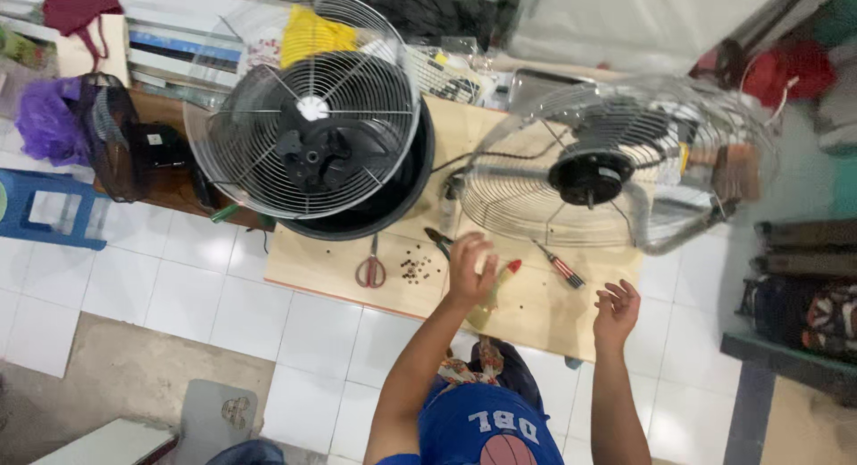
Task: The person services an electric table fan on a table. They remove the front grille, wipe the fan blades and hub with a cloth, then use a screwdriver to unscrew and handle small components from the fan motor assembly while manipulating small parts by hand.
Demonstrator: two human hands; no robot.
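At the lower middle of the frame, two hands work over a low wooden bench (544,318).
Left hand (470,267) hovers above a small bottle with red cap (496,286), its fingers loosely curled and holding nothing I can see; right hand (616,310) is half open and empty, near the screwdriver (560,267), under the metal fan (594,172).

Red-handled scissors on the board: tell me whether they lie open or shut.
Shut. The scissors lie flat on the wooden board, blades together pointing away from the person, the two red loops side by side.
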